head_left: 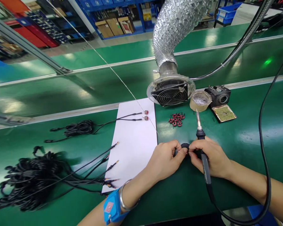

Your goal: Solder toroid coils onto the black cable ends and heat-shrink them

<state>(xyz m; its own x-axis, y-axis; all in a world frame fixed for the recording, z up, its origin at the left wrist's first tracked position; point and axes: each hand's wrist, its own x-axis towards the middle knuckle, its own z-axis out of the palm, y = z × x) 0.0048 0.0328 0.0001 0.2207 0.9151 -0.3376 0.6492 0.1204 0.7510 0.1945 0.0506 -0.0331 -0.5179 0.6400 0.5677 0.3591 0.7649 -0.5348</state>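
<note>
My left hand point(166, 158) is closed, thumb and forefinger pinched at a small black round piece point(185, 145) just above the bench. A very thin wire shows at its fingertips. My right hand point(212, 157) is closed around a soldering iron point(205, 166), whose bare tip points up and away. The fingertips of that hand also touch the right edge of the black piece; what they pinch there is too small to make out. Beyond both hands lies a cluster of small red-and-black wound rings point(176, 119) on the green bench.
Left of my hands, a white sheet point(134, 135) carries two cable ends with small reddish parts point(145, 118). Black cables point(33, 179) pile up further left. A fume extractor point(171, 92) hangs ahead, beside a solder pot point(200, 100) and an iron stand with sponge point(223, 113).
</note>
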